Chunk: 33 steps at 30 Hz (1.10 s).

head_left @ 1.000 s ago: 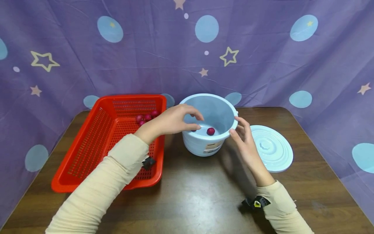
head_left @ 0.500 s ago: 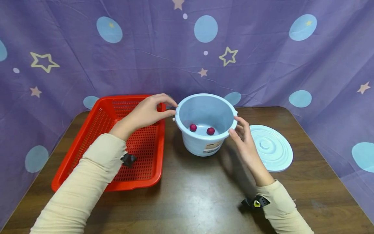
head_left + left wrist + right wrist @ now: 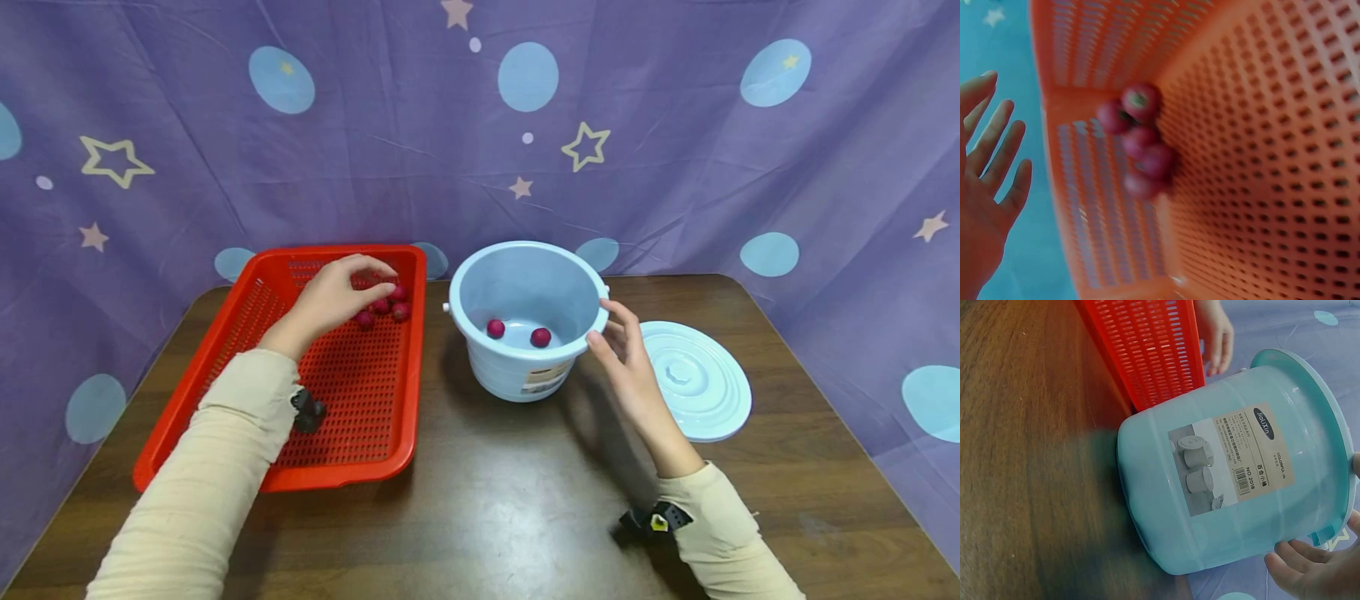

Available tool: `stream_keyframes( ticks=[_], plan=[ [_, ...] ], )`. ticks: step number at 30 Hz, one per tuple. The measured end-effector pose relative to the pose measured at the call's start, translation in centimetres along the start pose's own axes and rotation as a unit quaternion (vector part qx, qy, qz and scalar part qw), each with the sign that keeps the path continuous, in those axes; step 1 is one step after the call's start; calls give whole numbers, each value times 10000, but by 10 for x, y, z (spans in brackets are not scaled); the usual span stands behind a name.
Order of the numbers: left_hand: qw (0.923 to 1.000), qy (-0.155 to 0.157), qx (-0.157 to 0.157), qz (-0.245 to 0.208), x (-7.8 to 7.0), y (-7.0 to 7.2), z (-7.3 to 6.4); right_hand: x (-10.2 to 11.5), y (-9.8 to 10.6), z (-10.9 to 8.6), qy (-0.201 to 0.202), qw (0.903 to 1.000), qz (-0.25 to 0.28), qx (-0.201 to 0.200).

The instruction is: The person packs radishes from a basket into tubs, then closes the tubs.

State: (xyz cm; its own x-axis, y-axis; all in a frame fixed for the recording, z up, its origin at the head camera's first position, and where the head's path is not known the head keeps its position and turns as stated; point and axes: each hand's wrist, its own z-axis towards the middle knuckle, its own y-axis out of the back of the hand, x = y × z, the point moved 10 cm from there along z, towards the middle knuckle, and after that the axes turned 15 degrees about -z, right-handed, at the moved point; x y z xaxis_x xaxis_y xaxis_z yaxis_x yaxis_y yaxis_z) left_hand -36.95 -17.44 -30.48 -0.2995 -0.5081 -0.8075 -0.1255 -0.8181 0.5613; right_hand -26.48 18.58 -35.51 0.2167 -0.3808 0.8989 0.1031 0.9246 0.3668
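Observation:
My left hand (image 3: 330, 292) hovers over the far right part of the red basket (image 3: 408, 392), fingers loosely bent and holding nothing. Just past its fingertips, several round dark-red radishes (image 3: 365, 320) lie clustered in the basket's corner. The left wrist view shows the hand apart from the radishes (image 3: 1141, 102). My right hand (image 3: 632, 367) holds the right side of the light blue bucket (image 3: 495, 367) at its rim, thumb in front. In the right wrist view, its fingers (image 3: 1297, 562) touch the bucket wall below the rim. Two radishes (image 3: 540, 337) rest on the bucket's bottom.
A light blue round lid (image 3: 701, 383) lies flat to the right of the bucket, behind my right forearm. Basket and bucket stand on a brown wooden table (image 3: 480, 508). A purple patterned curtain (image 3: 420, 167) hangs behind the table's far edge.
My left hand has moved left from over the bucket, past its rim, to the basket. Two radishes now show fully in the bucket. The right hand has stayed at the rim.

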Motion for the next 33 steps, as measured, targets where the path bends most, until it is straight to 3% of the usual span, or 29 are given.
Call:
stream_keyframes(
  ticks=[17, 25, 33],
  plan=[
    [9945, 1017, -161, -205, 76, 11, -12, -1, 0, 1, 22, 10000, 52, -1],
    [9874, 1530, 174, 363, 97, 6, -18, -2, 0, 0, -12, 10000, 77, -1],
    [9804, 1647, 295, 1043, 104, 5, -20, -3, 0, 1, -7, 9999, 155, -1]
  ],
)
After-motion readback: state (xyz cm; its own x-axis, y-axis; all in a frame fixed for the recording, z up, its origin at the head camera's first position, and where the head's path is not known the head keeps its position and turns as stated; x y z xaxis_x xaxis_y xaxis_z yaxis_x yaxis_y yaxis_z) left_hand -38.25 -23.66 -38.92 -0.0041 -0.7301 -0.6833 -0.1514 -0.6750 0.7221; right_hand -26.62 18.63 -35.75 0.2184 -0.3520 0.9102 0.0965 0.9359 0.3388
